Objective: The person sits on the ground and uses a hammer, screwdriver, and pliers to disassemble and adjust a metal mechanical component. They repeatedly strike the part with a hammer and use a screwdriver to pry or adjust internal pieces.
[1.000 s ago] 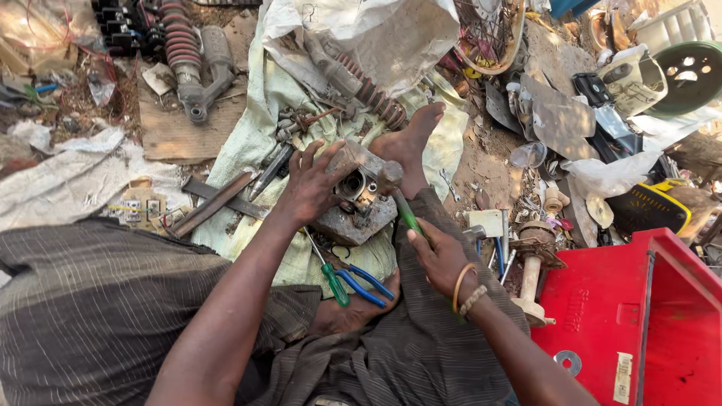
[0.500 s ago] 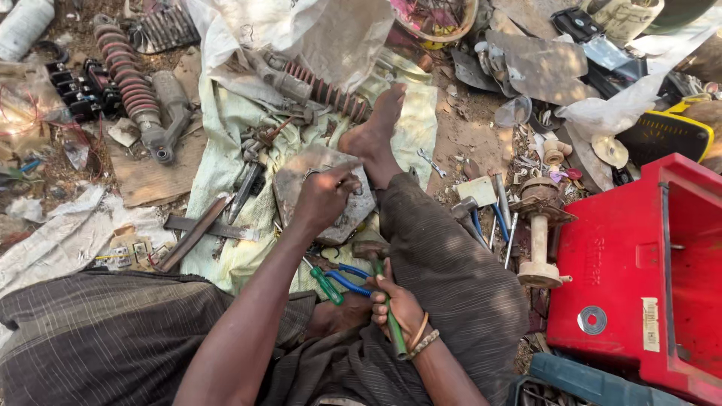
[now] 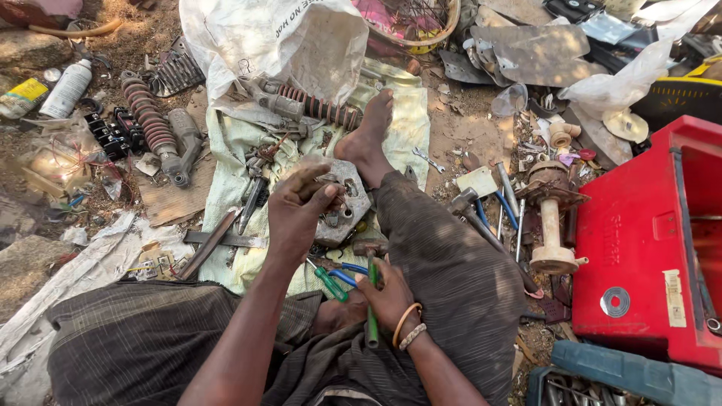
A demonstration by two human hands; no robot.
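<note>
I sit on the ground with one leg stretched out, my bare foot (image 3: 366, 134) resting on a pale cloth (image 3: 233, 143). My left hand (image 3: 297, 209) grips a grey metal engine part (image 3: 342, 203) lying by my shin. My right hand (image 3: 391, 297) is closed around a green-handled tool (image 3: 371, 304), held near my lap. Blue-handled pliers (image 3: 347, 275) and a green-handled tool (image 3: 328, 282) lie on the cloth between my hands.
A red plastic crate (image 3: 647, 240) stands at the right. Shock absorber springs (image 3: 150, 124), a spray can (image 3: 66, 89), a white sack (image 3: 278, 41), a worn shaft piece (image 3: 550, 225), wrenches and scrap metal lie scattered around the cloth.
My right hand has drawn back from the metal part to my lap with the green-handled tool. My left hand stays on the part. The view has shifted downward.
</note>
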